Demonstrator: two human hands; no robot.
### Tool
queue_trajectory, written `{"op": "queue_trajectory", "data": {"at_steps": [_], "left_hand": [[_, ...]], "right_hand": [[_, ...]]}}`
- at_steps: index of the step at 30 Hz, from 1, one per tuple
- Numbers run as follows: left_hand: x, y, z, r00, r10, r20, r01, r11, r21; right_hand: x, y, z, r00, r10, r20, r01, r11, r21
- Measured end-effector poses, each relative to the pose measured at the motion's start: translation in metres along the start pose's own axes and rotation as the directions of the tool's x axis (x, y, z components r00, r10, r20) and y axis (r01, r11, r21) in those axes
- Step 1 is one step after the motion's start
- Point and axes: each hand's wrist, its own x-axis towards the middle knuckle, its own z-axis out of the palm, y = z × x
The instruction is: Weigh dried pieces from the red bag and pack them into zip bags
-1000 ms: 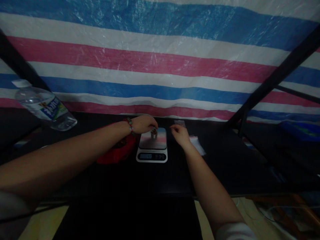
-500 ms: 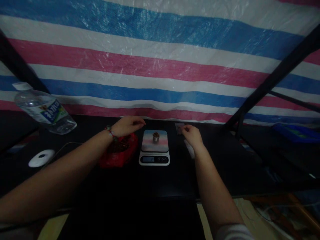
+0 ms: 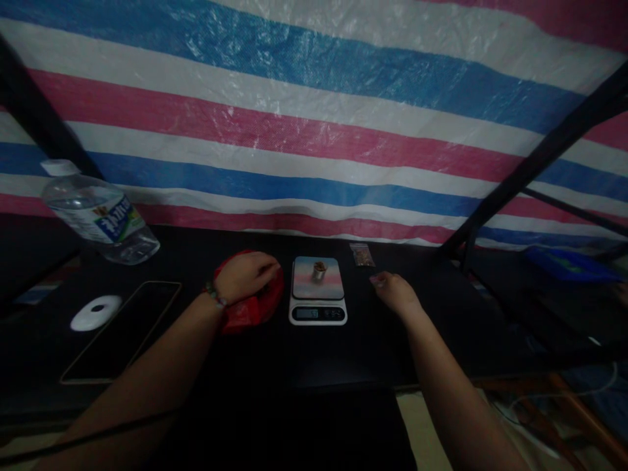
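Note:
My left hand [image 3: 245,278], with a beaded bracelet at the wrist, is over a red plastic bag [image 3: 245,313] and hides most of its contents. Its fingers are loosely bent and apart, with nothing visible in them. A white digital scale [image 3: 318,313] lies to its right, bearing a small metal cup [image 3: 318,273] heaped with brown pieces. Past the scale, my right hand [image 3: 396,293] is closed, thumb against fingers; what it pinches is too dim to name. Just beyond it lies a small zip bag [image 3: 363,256] of brownish bits.
At left stand a clear plastic bottle [image 3: 103,212], a white rounded object [image 3: 95,313] and a dark phone [image 3: 122,333]. Behind the black table [image 3: 318,360] hangs a striped plastic sheet [image 3: 314,144]. A black metal post [image 3: 505,190] slants at right, near a blue tray [image 3: 569,265].
My left hand has dropped from beside the scale onto the red bag. My right hand has let go of the small zip bag and drawn back toward me. The view has shifted slightly.

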Motion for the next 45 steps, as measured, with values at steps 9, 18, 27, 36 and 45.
{"op": "queue_trajectory", "data": {"at_steps": [9, 18, 27, 36, 45], "left_hand": [[-0.002, 0.015, 0.015, 0.996, 0.067, -0.065, -0.065, 0.997, 0.035], [-0.001, 0.015, 0.02, 0.996, 0.06, -0.064, -0.06, 0.998, 0.005], [0.0, 0.013, 0.018, 0.995, 0.036, -0.091, -0.044, 0.995, -0.089], [-0.005, 0.016, 0.02, 0.987, 0.045, -0.157, -0.133, 0.777, -0.615], [-0.009, 0.02, 0.026, 0.997, -0.047, 0.057, 0.069, 0.311, -0.948]], "right_hand": [[-0.021, -0.018, 0.012, 0.999, -0.051, -0.001, 0.049, 0.967, -0.25], [-0.025, -0.02, 0.008, 0.993, -0.112, 0.036, 0.118, 0.959, -0.259], [-0.016, -0.009, -0.031, 0.999, 0.004, -0.039, -0.009, 0.993, -0.118], [-0.035, -0.087, -0.071, 0.813, -0.367, -0.452, 0.58, 0.587, 0.565], [-0.044, -0.167, -0.038, 0.651, -0.631, -0.421, 0.668, 0.212, 0.713]]}}
